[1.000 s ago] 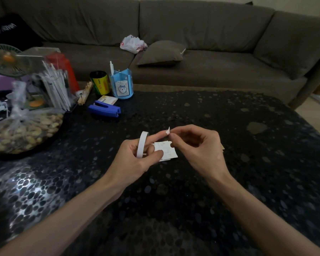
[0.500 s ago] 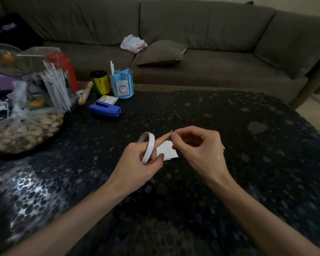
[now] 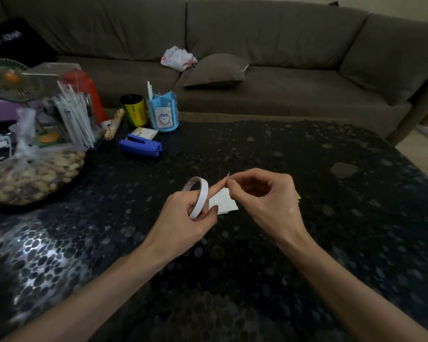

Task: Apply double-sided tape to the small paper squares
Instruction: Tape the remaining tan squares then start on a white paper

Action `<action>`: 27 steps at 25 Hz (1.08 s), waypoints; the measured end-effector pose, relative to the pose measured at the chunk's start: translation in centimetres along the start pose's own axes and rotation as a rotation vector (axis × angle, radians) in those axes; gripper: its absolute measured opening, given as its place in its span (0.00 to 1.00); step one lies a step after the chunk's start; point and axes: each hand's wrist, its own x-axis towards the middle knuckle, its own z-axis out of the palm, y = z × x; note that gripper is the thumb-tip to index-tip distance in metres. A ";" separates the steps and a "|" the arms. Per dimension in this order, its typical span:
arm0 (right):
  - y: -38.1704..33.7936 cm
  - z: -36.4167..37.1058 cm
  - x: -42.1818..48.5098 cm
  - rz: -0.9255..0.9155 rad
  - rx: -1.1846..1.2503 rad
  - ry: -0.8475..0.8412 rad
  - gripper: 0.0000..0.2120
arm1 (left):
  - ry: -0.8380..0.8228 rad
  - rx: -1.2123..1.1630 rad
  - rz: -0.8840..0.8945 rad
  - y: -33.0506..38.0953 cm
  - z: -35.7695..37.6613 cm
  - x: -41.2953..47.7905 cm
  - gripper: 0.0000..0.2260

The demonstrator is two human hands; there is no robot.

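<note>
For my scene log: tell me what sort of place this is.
Probably a home living room: a long sofa with a cushion stands behind a dark table, which holds a stapler and a bag of snacks.

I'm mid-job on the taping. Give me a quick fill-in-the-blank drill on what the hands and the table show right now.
The left hand grips the white roll of ____.
The right hand pinches a tiny scrap at the left ____ finger's tip.
The stapler on the table is ____.
The can beside the pen holder is ____.
Missing words: tape; index; blue; yellow.
</note>
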 end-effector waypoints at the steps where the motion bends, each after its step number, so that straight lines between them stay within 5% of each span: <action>1: 0.0 0.0 0.0 -0.003 0.000 -0.001 0.05 | -0.002 -0.001 -0.001 0.0 0.0 0.0 0.20; 23: -0.4 -0.2 -0.1 -0.087 -0.106 0.007 0.04 | -0.008 -0.062 0.028 0.4 -0.1 -0.1 0.17; 27: -0.5 -0.2 0.0 -0.060 -0.065 0.012 0.05 | -0.035 -0.123 0.042 0.4 -0.3 0.1 0.03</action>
